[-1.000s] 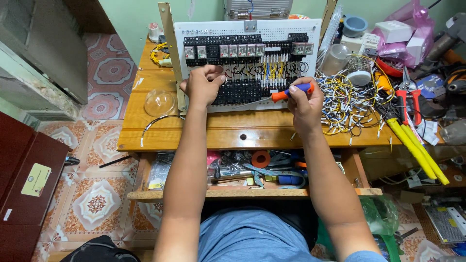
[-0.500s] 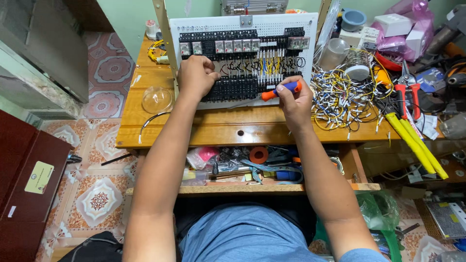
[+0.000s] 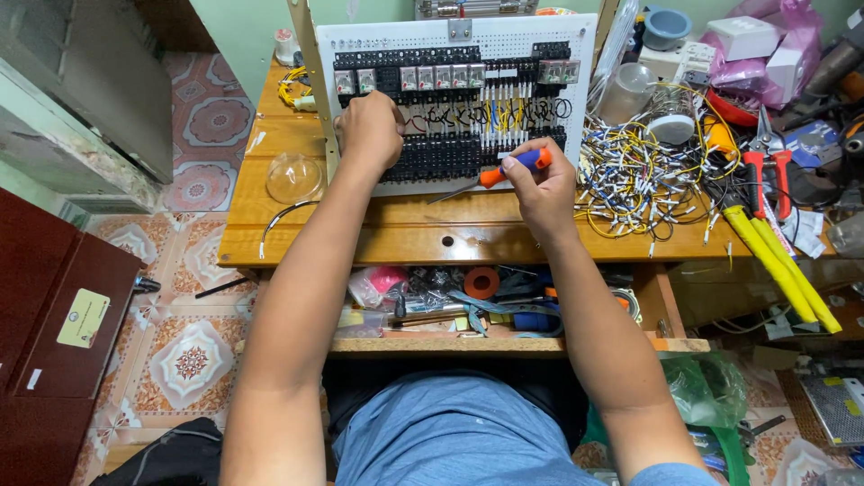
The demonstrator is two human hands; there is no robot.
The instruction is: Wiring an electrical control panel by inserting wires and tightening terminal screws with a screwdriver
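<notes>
A white perforated panel [image 3: 468, 36] leans on the wooden desk [image 3: 396, 236], carrying rows of black terminal blocks, relays and short coloured wires. My left hand [image 3: 369, 130] is closed against the panel's left part, over the black terminal rows; what its fingers pinch is hidden. My right hand [image 3: 540, 184] holds an orange and blue screwdriver [image 3: 490, 175], its metal tip pointing left and down just below the panel's lower edge.
A heap of cut yellow, white and blue wires [image 3: 639, 180] lies right of the panel. Red-handled pliers [image 3: 765, 175] and yellow-handled cutters [image 3: 778, 256] sit at the desk's right end. A clear dome lid [image 3: 292, 177] is at the left. A lower shelf [image 3: 504, 342] holds tape and tools.
My right hand has drawn the screwdriver back from the terminal rows towards the desk. My left hand stays on the panel's left side. The view has shifted a little.
</notes>
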